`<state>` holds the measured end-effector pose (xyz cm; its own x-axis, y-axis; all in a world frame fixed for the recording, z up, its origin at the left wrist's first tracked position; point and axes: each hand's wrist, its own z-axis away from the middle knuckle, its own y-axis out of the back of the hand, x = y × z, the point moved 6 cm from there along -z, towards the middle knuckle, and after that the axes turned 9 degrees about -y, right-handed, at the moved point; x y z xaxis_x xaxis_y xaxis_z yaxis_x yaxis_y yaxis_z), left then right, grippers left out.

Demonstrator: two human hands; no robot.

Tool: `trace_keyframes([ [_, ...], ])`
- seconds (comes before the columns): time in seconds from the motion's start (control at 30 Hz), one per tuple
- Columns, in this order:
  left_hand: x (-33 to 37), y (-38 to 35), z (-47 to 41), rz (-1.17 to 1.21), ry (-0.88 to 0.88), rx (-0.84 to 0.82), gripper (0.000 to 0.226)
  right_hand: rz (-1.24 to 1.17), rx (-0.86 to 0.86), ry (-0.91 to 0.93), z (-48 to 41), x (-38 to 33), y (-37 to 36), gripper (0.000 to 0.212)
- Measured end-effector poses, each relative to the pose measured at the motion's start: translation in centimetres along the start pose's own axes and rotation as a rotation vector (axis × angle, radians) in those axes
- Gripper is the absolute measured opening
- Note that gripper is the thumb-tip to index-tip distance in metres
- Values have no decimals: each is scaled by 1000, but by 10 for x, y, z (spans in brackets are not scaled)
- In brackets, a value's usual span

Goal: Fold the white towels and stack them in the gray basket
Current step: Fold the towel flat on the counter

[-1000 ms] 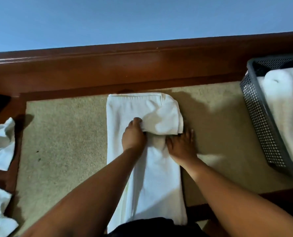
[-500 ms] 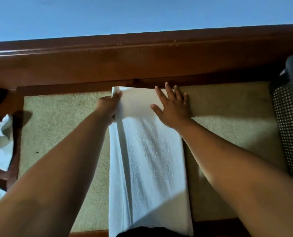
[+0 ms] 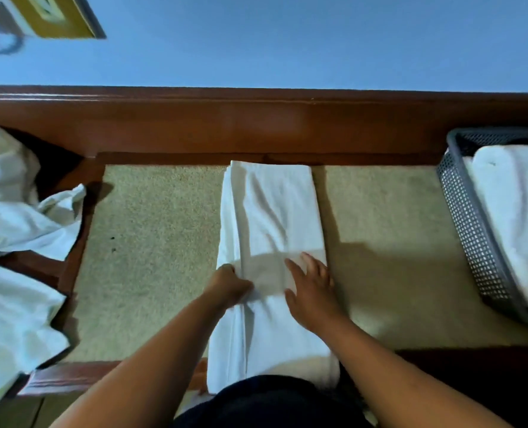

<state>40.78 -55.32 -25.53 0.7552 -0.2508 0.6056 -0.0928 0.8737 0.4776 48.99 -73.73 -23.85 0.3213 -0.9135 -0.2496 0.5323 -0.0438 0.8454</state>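
White towel (image 3: 272, 217), folded to a long strip, lies mid beige mat (image 3: 151, 242). Left hand (image 3: 228, 287) pinches its left edge; right hand (image 3: 313, 291) flat on it, fingers spread. Gray basket (image 3: 469, 230) holding folded towels (image 3: 515, 217) at mat's right end.

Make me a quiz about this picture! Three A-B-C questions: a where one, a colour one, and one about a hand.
1. Where is the gray basket from the long white towel? A) right of it B) left of it C) on top of it
2. What colour is the wall? A) green B) blue C) yellow
3. How is the right hand? A) in a fist B) holding the basket C) flat on the towel

Answers: 1 A, it sits at the view's right edge; 2 B, blue shows above the wooden rail; 3 C, its straight fingers lie on the towel.
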Motion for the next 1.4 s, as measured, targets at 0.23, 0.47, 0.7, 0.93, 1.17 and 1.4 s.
trace_keyframes([
  [0.23, -55, -40, 56, -11, 66, -39, 23, 63, -147, -42, 58, 26, -46, 67],
  [0.47, -42, -51, 104, -609, -454, 143, 65, 106, -175, -38, 110, 29, -69, 77],
  [0.7, -92, -49, 123, -971, -635, 9, 42, 81, -162, -52, 129, 34, -87, 83],
  [0.93, -100, -52, 144, -1034, -843, 32, 39, -19, -50, -87, 135, 36, -97, 75],
  [1.17, -124, -78, 145, -1273, -743, -171, 47, -129, -50, -132, 132, 33, -101, 71],
  [1.4, -139, -80, 144, -952, -347, -292, 42, -219, 128, -241, 143, 39, -112, 72],
])
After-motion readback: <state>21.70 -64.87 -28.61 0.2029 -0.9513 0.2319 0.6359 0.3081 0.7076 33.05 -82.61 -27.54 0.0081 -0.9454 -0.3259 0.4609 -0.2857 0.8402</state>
